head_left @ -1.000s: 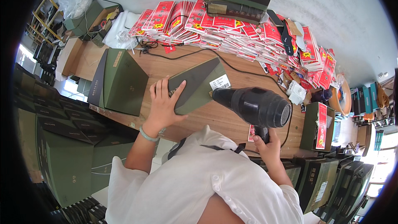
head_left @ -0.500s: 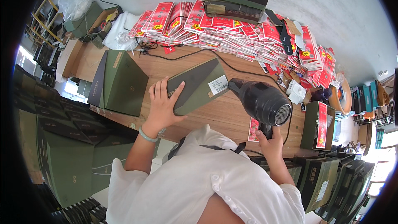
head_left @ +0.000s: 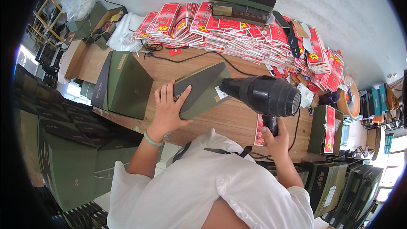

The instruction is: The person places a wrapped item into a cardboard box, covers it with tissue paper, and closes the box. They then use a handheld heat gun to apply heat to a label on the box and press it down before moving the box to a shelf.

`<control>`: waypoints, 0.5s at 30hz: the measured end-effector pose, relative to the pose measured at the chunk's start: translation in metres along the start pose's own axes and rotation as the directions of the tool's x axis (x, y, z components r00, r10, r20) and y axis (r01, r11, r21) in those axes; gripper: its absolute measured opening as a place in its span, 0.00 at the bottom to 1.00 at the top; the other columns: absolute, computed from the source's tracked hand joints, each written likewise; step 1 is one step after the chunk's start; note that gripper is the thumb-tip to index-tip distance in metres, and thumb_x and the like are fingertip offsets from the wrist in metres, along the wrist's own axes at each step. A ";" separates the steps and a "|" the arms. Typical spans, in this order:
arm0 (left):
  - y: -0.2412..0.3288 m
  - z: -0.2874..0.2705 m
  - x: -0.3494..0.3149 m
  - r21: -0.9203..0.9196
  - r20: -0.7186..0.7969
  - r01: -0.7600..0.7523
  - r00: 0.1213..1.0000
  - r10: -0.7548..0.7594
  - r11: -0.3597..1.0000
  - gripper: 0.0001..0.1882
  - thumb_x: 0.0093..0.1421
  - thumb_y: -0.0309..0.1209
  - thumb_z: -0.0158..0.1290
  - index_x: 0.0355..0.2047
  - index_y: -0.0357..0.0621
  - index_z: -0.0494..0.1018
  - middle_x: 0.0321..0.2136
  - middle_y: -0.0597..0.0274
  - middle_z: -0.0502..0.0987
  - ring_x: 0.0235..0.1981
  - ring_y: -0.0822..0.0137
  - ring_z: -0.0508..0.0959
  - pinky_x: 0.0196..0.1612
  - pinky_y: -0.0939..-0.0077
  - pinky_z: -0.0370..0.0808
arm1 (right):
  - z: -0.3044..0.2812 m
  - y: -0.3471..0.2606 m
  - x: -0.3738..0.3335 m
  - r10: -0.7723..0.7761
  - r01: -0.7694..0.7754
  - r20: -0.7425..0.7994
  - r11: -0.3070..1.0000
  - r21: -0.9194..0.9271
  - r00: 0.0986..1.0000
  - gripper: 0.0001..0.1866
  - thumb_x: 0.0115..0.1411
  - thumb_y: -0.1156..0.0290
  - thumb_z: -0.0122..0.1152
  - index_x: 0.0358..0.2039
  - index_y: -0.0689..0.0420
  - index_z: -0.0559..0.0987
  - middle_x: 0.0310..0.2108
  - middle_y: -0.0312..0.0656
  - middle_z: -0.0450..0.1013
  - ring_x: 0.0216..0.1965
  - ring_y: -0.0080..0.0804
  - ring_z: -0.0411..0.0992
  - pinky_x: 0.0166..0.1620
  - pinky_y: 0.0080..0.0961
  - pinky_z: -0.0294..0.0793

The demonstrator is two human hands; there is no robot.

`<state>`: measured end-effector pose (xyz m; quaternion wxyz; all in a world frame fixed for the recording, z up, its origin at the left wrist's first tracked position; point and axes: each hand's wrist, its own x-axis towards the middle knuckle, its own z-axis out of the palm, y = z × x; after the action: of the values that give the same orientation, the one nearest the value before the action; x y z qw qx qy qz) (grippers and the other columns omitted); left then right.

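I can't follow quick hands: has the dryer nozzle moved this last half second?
Yes, leftward against the red packets: the nozzle now overlaps the label on the box.

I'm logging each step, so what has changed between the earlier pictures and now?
The dryer moved: its nozzle swung right, off the label, half a second ago, and is now back to the left, covering part of it. Nothing was taken hold of or let go: the right hand still grips the dryer's handle, and the left hand stays on the box.
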<state>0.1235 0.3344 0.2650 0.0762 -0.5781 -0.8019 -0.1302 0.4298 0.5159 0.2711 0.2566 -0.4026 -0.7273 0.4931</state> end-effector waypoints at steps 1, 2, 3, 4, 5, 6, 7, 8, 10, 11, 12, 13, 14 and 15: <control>0.000 0.000 0.000 0.000 -0.008 -0.004 1.000 0.004 1.000 0.61 0.27 0.49 0.72 0.66 0.58 0.59 0.60 0.37 0.55 0.59 0.42 0.56 0.61 0.44 0.51 | 0.001 0.005 0.001 -0.108 0.107 -0.011 0.993 -0.051 0.994 0.32 0.57 0.64 0.70 0.58 0.64 0.69 0.32 0.36 0.74 0.27 0.18 0.69 0.30 0.16 0.71; 0.000 -0.001 0.000 -0.001 -0.001 0.000 1.000 0.000 1.000 0.61 0.27 0.49 0.72 0.66 0.58 0.58 0.60 0.37 0.55 0.59 0.42 0.56 0.61 0.44 0.51 | 0.002 0.013 0.004 -0.215 0.212 -0.016 0.972 -0.103 0.977 0.32 0.57 0.64 0.70 0.58 0.64 0.69 0.31 0.36 0.73 0.27 0.18 0.69 0.30 0.16 0.71; 0.000 -0.002 0.000 -0.001 0.006 0.005 1.000 -0.005 1.000 0.61 0.27 0.49 0.72 0.66 0.58 0.58 0.60 0.37 0.55 0.59 0.42 0.56 0.61 0.44 0.51 | 0.004 0.014 0.006 -0.319 0.313 -0.015 0.937 -0.154 0.948 0.32 0.57 0.64 0.69 0.58 0.64 0.68 0.31 0.36 0.73 0.26 0.18 0.69 0.30 0.16 0.72; 0.000 -0.002 0.001 -0.001 0.012 0.009 1.000 -0.009 1.000 0.61 0.27 0.49 0.71 0.66 0.58 0.58 0.60 0.37 0.55 0.59 0.42 0.56 0.61 0.44 0.51 | 0.002 0.012 0.004 -0.210 0.208 -0.007 0.972 -0.113 0.978 0.32 0.57 0.64 0.70 0.58 0.63 0.69 0.30 0.35 0.73 0.26 0.18 0.69 0.30 0.16 0.71; 0.000 -0.002 0.001 -0.001 0.011 0.009 1.000 -0.009 1.000 0.61 0.27 0.49 0.71 0.66 0.58 0.58 0.60 0.37 0.55 0.59 0.41 0.55 0.61 0.44 0.51 | 0.001 0.007 0.001 -0.100 0.100 0.005 0.992 -0.072 0.995 0.32 0.57 0.64 0.70 0.57 0.63 0.69 0.30 0.35 0.73 0.26 0.17 0.68 0.30 0.16 0.71; 0.000 -0.002 0.002 -0.001 0.011 0.007 1.000 -0.007 1.000 0.61 0.27 0.49 0.71 0.66 0.58 0.58 0.60 0.37 0.55 0.59 0.41 0.55 0.61 0.44 0.51 | 0.000 0.003 -0.002 0.012 -0.012 0.020 0.999 -0.031 1.000 0.31 0.57 0.64 0.70 0.57 0.63 0.69 0.29 0.34 0.73 0.25 0.17 0.68 0.30 0.16 0.71; 0.000 -0.002 0.003 -0.001 0.010 0.004 1.000 -0.004 1.000 0.61 0.27 0.49 0.71 0.66 0.58 0.58 0.60 0.37 0.55 0.59 0.41 0.55 0.61 0.44 0.50 | 0.001 0.008 0.000 -0.133 0.132 -0.005 0.989 -0.069 0.991 0.31 0.57 0.64 0.70 0.57 0.63 0.70 0.28 0.34 0.72 0.23 0.16 0.67 0.27 0.16 0.69; 0.000 -0.002 0.003 0.002 0.010 0.004 1.000 -0.004 1.000 0.62 0.27 0.49 0.71 0.66 0.58 0.58 0.60 0.37 0.55 0.59 0.41 0.55 0.61 0.44 0.50 | 0.004 0.017 0.003 -0.276 0.272 -0.025 0.956 -0.110 0.961 0.30 0.57 0.64 0.70 0.56 0.63 0.70 0.27 0.33 0.71 0.21 0.15 0.66 0.24 0.15 0.68; -0.001 -0.002 0.003 0.011 0.009 0.006 1.000 -0.006 1.000 0.62 0.27 0.50 0.71 0.66 0.58 0.58 0.60 0.37 0.54 0.60 0.41 0.55 0.61 0.44 0.50 | 0.005 0.017 0.003 -0.284 0.280 -0.036 0.956 -0.091 0.958 0.30 0.57 0.64 0.69 0.56 0.63 0.70 0.26 0.33 0.71 0.19 0.15 0.65 0.21 0.15 0.66; 0.000 -0.001 0.004 0.012 0.009 0.004 1.000 -0.005 1.000 0.62 0.27 0.50 0.72 0.66 0.58 0.58 0.60 0.37 0.54 0.60 0.41 0.55 0.61 0.44 0.50 | 0.003 0.011 -0.001 -0.148 0.147 -0.027 0.989 -0.028 0.989 0.30 0.57 0.64 0.69 0.56 0.63 0.69 0.26 0.33 0.71 0.19 0.15 0.65 0.21 0.15 0.66; -0.001 0.000 0.004 0.015 0.009 0.003 1.000 -0.004 1.000 0.62 0.27 0.50 0.72 0.66 0.58 0.58 0.60 0.37 0.54 0.60 0.41 0.55 0.61 0.44 0.50 | 0.003 0.007 -0.006 -0.009 0.010 -0.009 0.999 0.034 1.000 0.30 0.57 0.65 0.70 0.56 0.63 0.69 0.27 0.34 0.71 0.20 0.15 0.65 0.22 0.16 0.67; -0.001 0.000 0.004 0.017 0.010 0.002 1.000 -0.002 1.000 0.62 0.27 0.50 0.72 0.66 0.57 0.58 0.60 0.37 0.54 0.60 0.41 0.55 0.61 0.44 0.50 | 0.001 0.012 -0.007 -0.054 0.054 -0.003 0.999 0.000 0.999 0.30 0.57 0.64 0.69 0.56 0.63 0.69 0.26 0.34 0.71 0.19 0.16 0.65 0.21 0.16 0.66; -0.001 0.000 0.004 0.017 0.009 0.001 1.000 -0.001 1.000 0.62 0.27 0.50 0.72 0.66 0.57 0.58 0.60 0.37 0.54 0.60 0.41 0.55 0.61 0.44 0.50 | -0.001 0.020 -0.008 -0.098 0.098 0.005 0.995 -0.034 0.995 0.31 0.57 0.64 0.69 0.56 0.63 0.69 0.26 0.34 0.71 0.18 0.16 0.65 0.20 0.16 0.66; -0.001 0.000 0.003 0.018 0.007 0.001 1.000 -0.001 1.000 0.62 0.27 0.50 0.72 0.66 0.57 0.58 0.60 0.37 0.54 0.60 0.41 0.55 0.61 0.44 0.50 | -0.004 0.022 -0.009 -0.078 0.079 0.016 0.996 -0.033 0.997 0.31 0.57 0.63 0.69 0.56 0.63 0.69 0.27 0.36 0.72 0.21 0.17 0.67 0.24 0.17 0.67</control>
<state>0.1213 0.3365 0.2652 0.0787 -0.5773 -0.8036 -0.1211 0.4451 0.5148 0.2525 0.2637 -0.3744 -0.7527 0.4730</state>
